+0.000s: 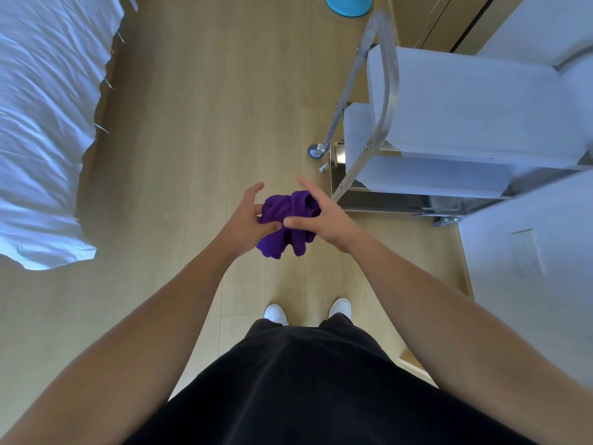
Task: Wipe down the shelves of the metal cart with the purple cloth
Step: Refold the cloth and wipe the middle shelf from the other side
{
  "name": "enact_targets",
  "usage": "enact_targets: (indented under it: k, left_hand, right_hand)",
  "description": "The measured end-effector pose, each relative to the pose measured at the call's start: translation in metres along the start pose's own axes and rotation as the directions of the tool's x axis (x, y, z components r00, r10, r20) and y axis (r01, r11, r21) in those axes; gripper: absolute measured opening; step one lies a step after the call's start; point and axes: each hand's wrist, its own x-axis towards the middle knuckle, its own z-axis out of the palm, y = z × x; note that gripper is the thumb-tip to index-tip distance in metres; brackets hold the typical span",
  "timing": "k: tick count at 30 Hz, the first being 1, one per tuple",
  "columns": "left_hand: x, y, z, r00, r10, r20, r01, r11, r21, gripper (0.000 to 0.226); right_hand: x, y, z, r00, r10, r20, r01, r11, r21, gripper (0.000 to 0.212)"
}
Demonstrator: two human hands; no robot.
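A bunched purple cloth [282, 223] hangs in the air at waist height between both hands, over the wooden floor. My left hand [247, 220] pinches its left side with thumb and fingers. My right hand [324, 220] grips its right side, index finger stretched out. The metal cart [382, 101] stands ahead on the right, its curved steel handle nearest me and its white-covered shelves stepped one above another. Neither hand touches the cart.
A bed with white bedding [41, 130] fills the left side. A blue round base [348, 4] stands on the floor at the far top. A white wall with a socket [526, 252] is at right. My white shoes [276, 314] are below.
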Motion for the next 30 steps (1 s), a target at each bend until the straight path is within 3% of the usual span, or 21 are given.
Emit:
enact_targets:
  k: [2, 4, 6, 8, 10, 13, 15, 19, 21, 23, 26, 30]
  left_hand:
    - [0.003, -0.002, -0.006, 0.997, 0.037, 0.073, -0.048, 0.988, 0.15, 0.084]
    - [0.008, -0.002, -0.009, 0.995, 0.086, 0.059, -0.101, 0.942, 0.319, 0.073]
    - [0.015, 0.001, -0.012, 0.986, 0.164, -0.038, -0.133, 0.895, 0.426, 0.056]
    - [0.025, 0.005, -0.017, 0.969, 0.219, -0.11, -0.137, 0.855, 0.5, 0.036]
    - [0.034, 0.008, -0.024, 0.953, 0.262, -0.154, -0.157, 0.859, 0.488, 0.025]
    - [0.047, 0.016, -0.034, 0.956, 0.26, -0.134, -0.189, 0.898, 0.396, 0.024]
    - [0.06, 0.024, -0.04, 0.972, 0.211, -0.105, -0.162, 0.921, 0.355, 0.018]
    - [0.103, 0.045, -0.053, 0.961, 0.228, -0.157, -0.142, 0.892, 0.428, 0.016]
    - [0.13, 0.059, -0.059, 0.958, 0.231, -0.169, -0.134, 0.884, 0.448, 0.017]
    - [0.163, 0.075, -0.067, 0.959, 0.22, -0.18, -0.103, 0.859, 0.501, 0.019]
    - [0.214, 0.106, -0.078, 0.954, 0.229, -0.194, -0.016, 0.684, 0.73, 0.035]
    - [0.275, 0.144, -0.099, 0.982, 0.118, -0.146, 0.109, 0.272, 0.956, 0.043]
  right_hand:
    - [0.006, -0.002, 0.003, 0.999, 0.003, 0.05, 0.011, 0.96, -0.279, 0.108]
    - [0.013, -0.005, 0.004, 0.996, 0.063, 0.06, -0.023, 0.854, -0.521, 0.11]
    - [0.021, -0.009, 0.004, 0.998, 0.046, 0.041, -0.009, 0.763, -0.646, 0.083]
    - [0.028, -0.014, 0.002, 1.0, 0.002, -0.002, -0.003, 0.794, -0.608, 0.039]
    - [0.036, -0.02, -0.001, 0.999, -0.025, -0.03, 0.005, 0.851, -0.526, 0.023]
    - [0.057, -0.029, -0.011, 0.998, -0.063, -0.01, 0.051, 0.883, -0.466, 0.028]
    - [0.072, -0.037, -0.016, 0.999, -0.033, 0.012, 0.036, 0.944, -0.327, 0.029]
    - [0.111, -0.055, -0.031, 0.998, -0.066, 0.004, 0.066, 0.983, -0.172, 0.04]
    - [0.137, -0.068, -0.042, 0.994, -0.104, 0.035, 0.108, 0.976, -0.191, 0.05]
    - [0.169, -0.084, -0.059, 0.991, -0.13, 0.021, 0.131, 0.952, -0.276, 0.046]
    - [0.222, -0.11, -0.092, 0.986, -0.164, -0.037, 0.122, 0.851, -0.511, 0.029]
    - [0.283, -0.128, -0.139, 0.987, -0.158, -0.009, 0.083, 0.565, -0.821, 0.023]
